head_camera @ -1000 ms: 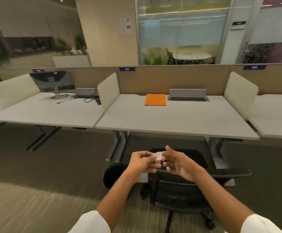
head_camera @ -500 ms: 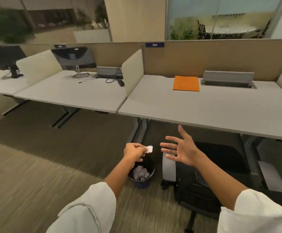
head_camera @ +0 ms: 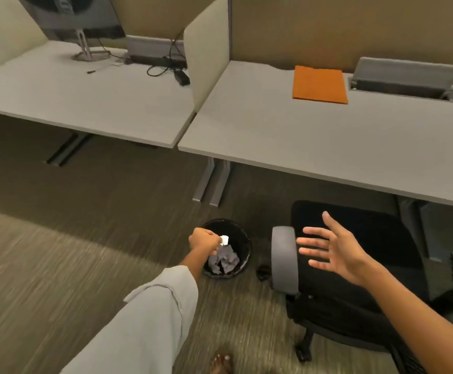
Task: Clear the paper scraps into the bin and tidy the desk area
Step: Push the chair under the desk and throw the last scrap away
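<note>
A small black round bin (head_camera: 242, 238) stands on the carpet below the desk's front left corner, with crumpled grey-white paper (head_camera: 226, 260) inside. My left hand (head_camera: 205, 241) hovers over the bin's left rim, fingers pinched on a small white paper scrap (head_camera: 224, 239). My right hand (head_camera: 330, 251) is spread open with nothing in it, above the black office chair (head_camera: 368, 260). An orange folder (head_camera: 319, 85) lies flat at the back of the grey desk (head_camera: 314, 141).
The chair's grey armrest (head_camera: 284, 260) sits just right of the bin. A neighbouring desk (head_camera: 79, 103) at left carries a monitor (head_camera: 71, 14) and cables. A beige divider panel (head_camera: 206, 49) separates the desks. Desk legs (head_camera: 211, 182) stand behind the bin. A bare foot (head_camera: 221, 363) shows at the bottom.
The view has tilted down and closer to the bin. My left hand carried the scrap down over the bin while my right hand let go and spread open.
</note>
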